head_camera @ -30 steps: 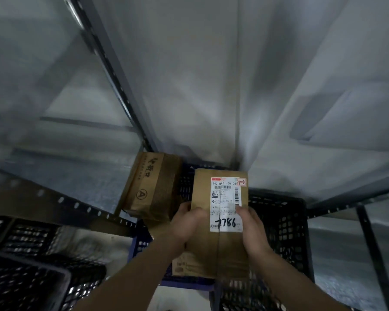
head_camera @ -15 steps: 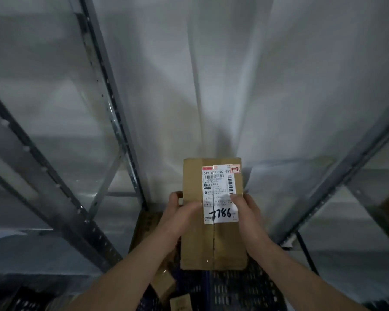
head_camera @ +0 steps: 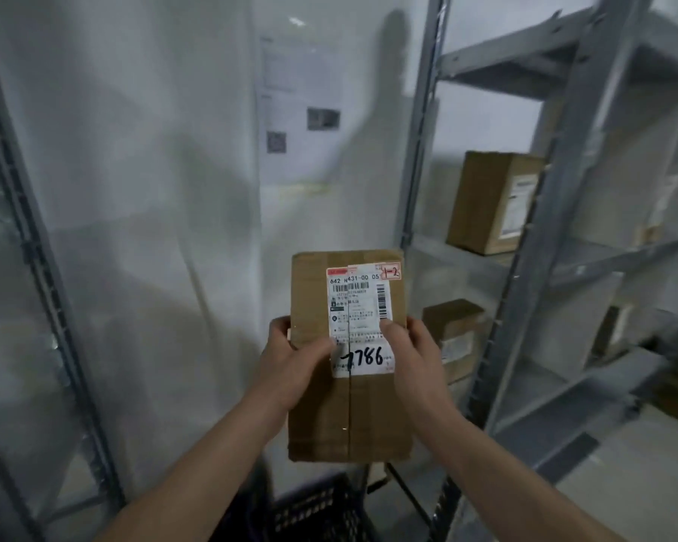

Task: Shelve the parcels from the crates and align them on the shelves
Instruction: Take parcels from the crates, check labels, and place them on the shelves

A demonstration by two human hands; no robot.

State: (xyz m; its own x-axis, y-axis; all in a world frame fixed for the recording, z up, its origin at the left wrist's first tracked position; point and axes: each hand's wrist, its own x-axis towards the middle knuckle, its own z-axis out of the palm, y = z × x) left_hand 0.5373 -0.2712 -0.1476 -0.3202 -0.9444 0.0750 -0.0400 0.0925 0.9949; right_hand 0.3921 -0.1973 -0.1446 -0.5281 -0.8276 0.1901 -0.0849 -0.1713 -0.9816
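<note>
A brown cardboard parcel (head_camera: pixel 321 416) with a white shipping label marked 7786 is held upright in front of me at chest height. My left hand (head_camera: pixel 290 365) grips its left edge, thumb on the front face. My right hand (head_camera: pixel 415 357) grips its right edge, thumb resting on the label. The rim of a dark plastic crate (head_camera: pixel 314 510) shows below the parcel at the bottom of the view. A grey metal shelf unit (head_camera: pixel 533 275) stands to the right, with its shelves slightly beyond the parcel.
On the right shelves sit a tall brown box (head_camera: pixel 490 201) on an upper level and a smaller box (head_camera: pixel 453 330) one level down; more parcels lie blurred at far right. A second metal rack upright (head_camera: pixel 44 267) rises at left. A white wall with posted papers (head_camera: pixel 290 123) is straight ahead.
My view has lifted from the crates up toward the wall and right shelves. Both hands kept hold of the same parcel and raised it with the view.
</note>
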